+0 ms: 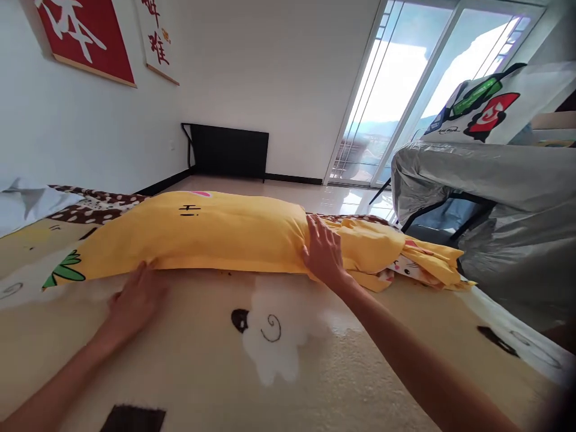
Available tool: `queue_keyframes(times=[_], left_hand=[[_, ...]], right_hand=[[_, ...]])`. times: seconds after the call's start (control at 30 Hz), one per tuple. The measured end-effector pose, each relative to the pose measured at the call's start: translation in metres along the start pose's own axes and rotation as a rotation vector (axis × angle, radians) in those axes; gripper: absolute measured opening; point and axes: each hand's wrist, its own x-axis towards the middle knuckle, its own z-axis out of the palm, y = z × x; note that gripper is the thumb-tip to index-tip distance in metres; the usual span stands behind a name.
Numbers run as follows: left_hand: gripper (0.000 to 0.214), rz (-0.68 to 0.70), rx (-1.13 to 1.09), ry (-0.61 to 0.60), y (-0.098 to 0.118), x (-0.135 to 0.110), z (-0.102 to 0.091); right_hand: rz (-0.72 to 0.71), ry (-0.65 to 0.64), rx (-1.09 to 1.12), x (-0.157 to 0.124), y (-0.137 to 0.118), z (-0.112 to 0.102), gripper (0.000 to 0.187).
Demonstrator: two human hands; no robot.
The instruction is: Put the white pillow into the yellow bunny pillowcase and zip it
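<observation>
Here, at the far left, a white sheet [24,204] is lying crumpled on the bed, and red wall hangings [87,39] are hanging above it. The left hand [135,300] is resting palm down on the cream cartoon-print bedspread [315,372], fingers stretched forward and loosely apart, holding nothing; its fingertips are touching the near edge of the yellow pillow [202,234] close to that pillow's left end. The pillow is lying lengthwise across the bed, running left to right, at the middle of the scene. Beyond it, a low black rack [229,150] is standing against the far wall. The right hand [324,252] is lying flat on the pillow's right end, fingers spread wide and pointing away, gripping nothing. Just right of that hand, the loose pillowcase end [405,252] is bunching in folds. Further right, a grey cover [495,198] is draping over furniture, with a sliding glass door [405,90] behind it.
</observation>
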Motion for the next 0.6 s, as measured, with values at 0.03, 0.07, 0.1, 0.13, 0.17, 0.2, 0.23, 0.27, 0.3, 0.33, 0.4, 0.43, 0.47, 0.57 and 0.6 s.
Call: queue_keyframes(times=[0.03, 0.07, 0.1, 0.13, 0.17, 0.2, 0.23, 0.27, 0.3, 0.33, 0.4, 0.43, 0.47, 0.57, 0.6], left_hand=[[0.06, 0.002, -0.019, -0.04, 0.007, -0.01, 0.006], [0.059, 0.011, -0.024, -0.064, 0.012, -0.016, 0.01], [0.059, 0.031, -0.013, -0.068, 0.015, -0.02, 0.012], [0.058, 0.062, 0.01, -0.056, 0.017, -0.023, 0.013], [0.057, 0.098, 0.03, -0.041, 0.017, -0.023, 0.013], [0.056, 0.137, 0.042, -0.042, 0.017, -0.024, 0.012], [0.056, 0.176, 0.048, -0.058, 0.015, -0.024, 0.012], [0.055, 0.208, 0.052, -0.09, 0.014, -0.025, 0.012], [0.055, 0.23, 0.054, -0.129, 0.013, -0.026, 0.012], [0.055, 0.246, 0.056, -0.167, 0.012, -0.028, 0.012], [0.054, 0.267, 0.062, -0.215, 0.011, -0.031, 0.013], [0.054, 0.273, 0.063, -0.229, 0.012, -0.032, 0.014], [0.053, 0.276, 0.065, -0.238, 0.012, -0.032, 0.014], [0.052, 0.274, 0.066, -0.249, 0.014, -0.034, 0.014], [0.052, 0.272, 0.066, -0.25, 0.015, -0.034, 0.014]], right_hand=[[-0.173, -0.02, -0.124, -0.002, -0.015, 0.0, 0.072], [-0.339, -0.057, -0.213, -0.005, -0.032, 0.003, 0.075], [-0.469, -0.099, -0.262, -0.006, -0.05, 0.009, 0.079], [-0.563, -0.131, -0.295, -0.007, -0.067, 0.019, 0.082], [-0.623, -0.152, -0.325, -0.006, -0.083, 0.032, 0.082], [-0.649, -0.16, -0.355, -0.003, -0.097, 0.047, 0.079], [-0.647, -0.165, -0.383, 0.002, -0.109, 0.063, 0.074], [-0.627, -0.173, -0.407, 0.009, -0.117, 0.078, 0.068], [-0.599, -0.182, -0.423, 0.017, -0.122, 0.092, 0.063], [-0.569, -0.193, -0.43, 0.026, -0.125, 0.105, 0.06], [-0.513, -0.209, -0.431, 0.046, -0.126, 0.123, 0.057], [-0.488, -0.214, -0.43, 0.055, -0.125, 0.13, 0.056], [-0.468, -0.216, -0.429, 0.065, -0.124, 0.136, 0.054], [-0.407, -0.201, -0.426, 0.09, -0.125, 0.15, 0.052], [-0.382, -0.193, -0.421, 0.097, -0.126, 0.154, 0.051]])
